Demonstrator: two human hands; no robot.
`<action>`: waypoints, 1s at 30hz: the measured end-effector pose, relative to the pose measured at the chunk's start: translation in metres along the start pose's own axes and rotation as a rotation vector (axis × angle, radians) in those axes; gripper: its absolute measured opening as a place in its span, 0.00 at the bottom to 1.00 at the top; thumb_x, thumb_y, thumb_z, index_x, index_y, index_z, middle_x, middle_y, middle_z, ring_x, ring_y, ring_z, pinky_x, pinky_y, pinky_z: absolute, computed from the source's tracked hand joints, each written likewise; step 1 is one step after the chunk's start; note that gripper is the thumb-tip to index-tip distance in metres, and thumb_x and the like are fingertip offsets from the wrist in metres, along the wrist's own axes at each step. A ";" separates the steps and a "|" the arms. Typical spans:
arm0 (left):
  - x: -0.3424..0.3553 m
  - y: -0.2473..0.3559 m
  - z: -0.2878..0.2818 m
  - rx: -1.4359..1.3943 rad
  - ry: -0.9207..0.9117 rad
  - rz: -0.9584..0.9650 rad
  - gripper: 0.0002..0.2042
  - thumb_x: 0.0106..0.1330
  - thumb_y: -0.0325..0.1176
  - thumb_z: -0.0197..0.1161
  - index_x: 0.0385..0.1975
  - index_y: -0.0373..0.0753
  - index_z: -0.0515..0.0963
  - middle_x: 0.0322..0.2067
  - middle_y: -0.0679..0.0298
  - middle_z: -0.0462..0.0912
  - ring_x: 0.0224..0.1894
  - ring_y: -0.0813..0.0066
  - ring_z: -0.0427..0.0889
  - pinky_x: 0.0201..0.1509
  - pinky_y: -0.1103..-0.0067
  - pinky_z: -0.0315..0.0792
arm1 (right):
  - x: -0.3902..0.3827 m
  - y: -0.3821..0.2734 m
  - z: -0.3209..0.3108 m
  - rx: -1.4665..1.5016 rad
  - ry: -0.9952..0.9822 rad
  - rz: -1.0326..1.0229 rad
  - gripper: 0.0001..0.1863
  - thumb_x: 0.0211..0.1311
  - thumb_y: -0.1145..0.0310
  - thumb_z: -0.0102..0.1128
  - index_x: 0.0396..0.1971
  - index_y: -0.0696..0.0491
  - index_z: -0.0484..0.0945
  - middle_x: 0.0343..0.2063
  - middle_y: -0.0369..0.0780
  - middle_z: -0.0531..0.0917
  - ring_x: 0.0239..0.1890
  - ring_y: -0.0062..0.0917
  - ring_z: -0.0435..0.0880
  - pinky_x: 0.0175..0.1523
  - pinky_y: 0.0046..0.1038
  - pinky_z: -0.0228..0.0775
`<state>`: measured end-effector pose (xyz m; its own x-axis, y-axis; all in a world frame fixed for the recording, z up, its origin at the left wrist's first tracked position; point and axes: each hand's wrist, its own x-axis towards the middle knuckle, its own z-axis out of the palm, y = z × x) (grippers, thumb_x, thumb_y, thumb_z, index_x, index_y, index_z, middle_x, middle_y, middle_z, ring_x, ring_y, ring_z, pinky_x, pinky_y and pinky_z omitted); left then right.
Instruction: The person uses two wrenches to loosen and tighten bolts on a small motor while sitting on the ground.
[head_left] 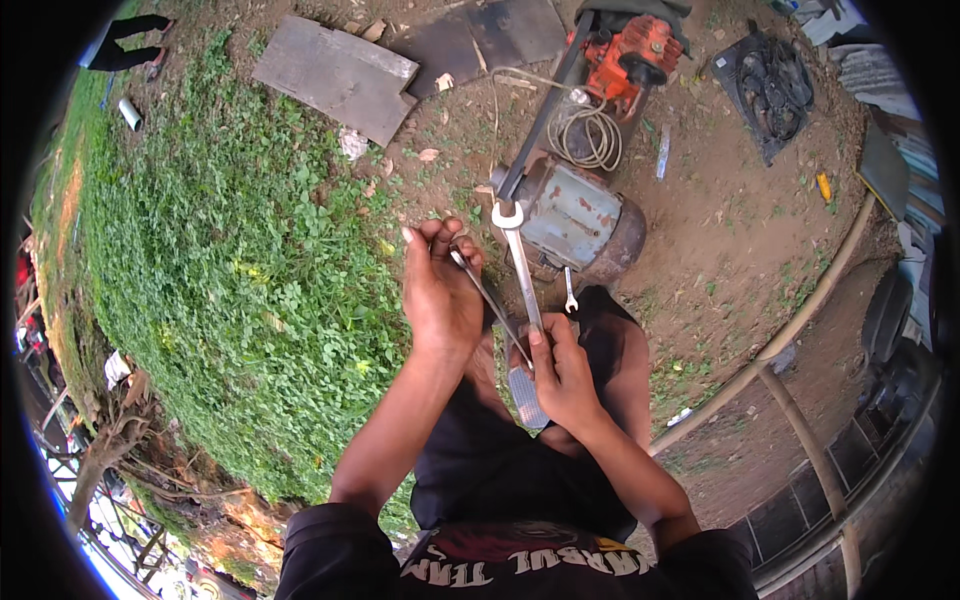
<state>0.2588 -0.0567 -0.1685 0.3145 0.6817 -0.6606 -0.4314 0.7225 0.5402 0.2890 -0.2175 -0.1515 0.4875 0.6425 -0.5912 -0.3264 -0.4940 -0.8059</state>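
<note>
My left hand (445, 290) has curled fingers around the upper end of a thinner steel wrench (487, 298), its thumb pointing up. My right hand (560, 370) grips a large open-end wrench (521, 270), whose jaw points away from me, and also touches the thinner wrench's lower end. Beyond them lies a rusty grey-blue motor (573, 215) on a machine with an orange pump (625, 60), a long dark bar (530, 140) and coiled cable (585, 135). The large wrench's jaw overlaps the bar's near end in view; contact is unclear. A small wrench (570, 290) is beside the motor.
Grey boards (335, 75) lie on dirt beside weedy grass (250, 300). At right are a black bag of parts (760, 90), a yellow-handled item (823, 185) and a bamboo rail (800, 320). A person's dark-clothed legs (125, 40) show at upper left.
</note>
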 end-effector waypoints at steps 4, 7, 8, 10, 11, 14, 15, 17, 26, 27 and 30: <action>-0.021 0.017 0.046 0.090 -0.065 0.145 0.11 0.71 0.37 0.49 0.48 0.41 0.68 0.52 0.59 0.72 0.56 0.68 0.69 0.60 0.69 0.61 | -0.008 -0.054 0.016 0.095 0.104 0.026 0.10 0.71 0.66 0.44 0.38 0.58 0.65 0.19 0.34 0.71 0.20 0.14 0.69 0.25 0.20 0.62; -0.011 0.017 0.092 0.181 -0.129 0.123 0.16 0.72 0.35 0.48 0.56 0.36 0.63 0.58 0.56 0.66 0.59 0.68 0.67 0.61 0.67 0.63 | 0.013 -0.077 0.008 0.153 0.202 0.008 0.11 0.69 0.63 0.50 0.38 0.56 0.67 0.23 0.32 0.70 0.24 0.09 0.66 0.26 0.14 0.57; -0.004 0.015 0.103 0.192 -0.160 -0.030 0.17 0.72 0.37 0.48 0.56 0.36 0.63 0.55 0.55 0.69 0.55 0.68 0.71 0.57 0.68 0.67 | 0.025 -0.090 0.003 0.103 0.267 -0.063 0.13 0.67 0.62 0.54 0.40 0.57 0.68 0.21 0.29 0.70 0.21 0.07 0.65 0.24 0.13 0.54; 0.014 0.010 0.123 0.257 -0.266 -0.217 0.17 0.72 0.39 0.47 0.54 0.35 0.63 0.50 0.54 0.73 0.47 0.69 0.77 0.50 0.71 0.72 | 0.053 -0.103 -0.021 0.120 0.194 -0.038 0.14 0.67 0.62 0.54 0.42 0.57 0.69 0.20 0.28 0.70 0.21 0.07 0.64 0.23 0.13 0.54; 0.030 0.001 0.135 0.310 -0.334 -0.241 0.17 0.73 0.40 0.46 0.53 0.35 0.64 0.47 0.55 0.75 0.44 0.70 0.78 0.47 0.73 0.74 | 0.071 -0.106 -0.039 0.127 0.147 -0.024 0.14 0.67 0.62 0.54 0.43 0.58 0.69 0.20 0.28 0.70 0.20 0.07 0.64 0.23 0.12 0.54; 0.080 -0.037 0.183 0.564 -0.481 -0.115 0.15 0.73 0.39 0.46 0.48 0.34 0.67 0.38 0.59 0.79 0.36 0.74 0.79 0.40 0.77 0.74 | 0.131 -0.098 -0.098 0.029 0.135 -0.075 0.13 0.68 0.65 0.51 0.43 0.60 0.71 0.22 0.33 0.73 0.23 0.11 0.67 0.27 0.18 0.59; 0.098 -0.053 0.197 0.668 -0.500 -0.035 0.14 0.73 0.39 0.46 0.46 0.34 0.68 0.35 0.60 0.79 0.34 0.75 0.79 0.38 0.78 0.74 | 0.155 -0.096 -0.121 0.017 0.128 -0.094 0.14 0.68 0.66 0.50 0.44 0.61 0.72 0.23 0.38 0.76 0.24 0.14 0.70 0.29 0.22 0.64; 0.135 -0.088 0.242 0.703 -0.540 0.075 0.11 0.72 0.36 0.49 0.40 0.33 0.69 0.31 0.64 0.77 0.33 0.78 0.76 0.37 0.80 0.71 | 0.207 -0.106 -0.172 -0.166 0.174 -0.226 0.14 0.69 0.65 0.48 0.45 0.61 0.72 0.23 0.41 0.76 0.25 0.18 0.72 0.30 0.25 0.66; 0.344 -0.202 0.378 0.978 -0.430 0.375 0.16 0.68 0.37 0.53 0.48 0.31 0.74 0.39 0.61 0.82 0.40 0.73 0.79 0.46 0.78 0.73 | 0.489 -0.129 -0.361 -0.613 0.445 -0.451 0.16 0.68 0.61 0.47 0.35 0.61 0.75 0.21 0.48 0.79 0.27 0.37 0.81 0.32 0.35 0.68; 0.364 -0.206 0.386 1.071 -0.438 0.455 0.16 0.68 0.37 0.53 0.47 0.32 0.74 0.39 0.60 0.82 0.40 0.72 0.79 0.45 0.77 0.73 | 0.518 -0.132 -0.368 -0.674 0.480 -0.484 0.17 0.67 0.60 0.47 0.35 0.61 0.74 0.23 0.51 0.80 0.30 0.44 0.81 0.35 0.39 0.69; 0.409 -0.214 0.414 1.410 -0.472 0.605 0.16 0.65 0.39 0.54 0.46 0.36 0.76 0.38 0.58 0.82 0.40 0.66 0.81 0.46 0.74 0.73 | 0.607 -0.143 -0.388 -0.664 0.461 -0.429 0.17 0.62 0.61 0.51 0.34 0.63 0.76 0.30 0.59 0.79 0.39 0.54 0.78 0.44 0.47 0.70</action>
<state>0.8301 0.1156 -0.3382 0.7312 0.6726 -0.1139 0.4191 -0.3112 0.8529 0.9456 0.0164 -0.3834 0.7808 0.6220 -0.0591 0.4208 -0.5935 -0.6860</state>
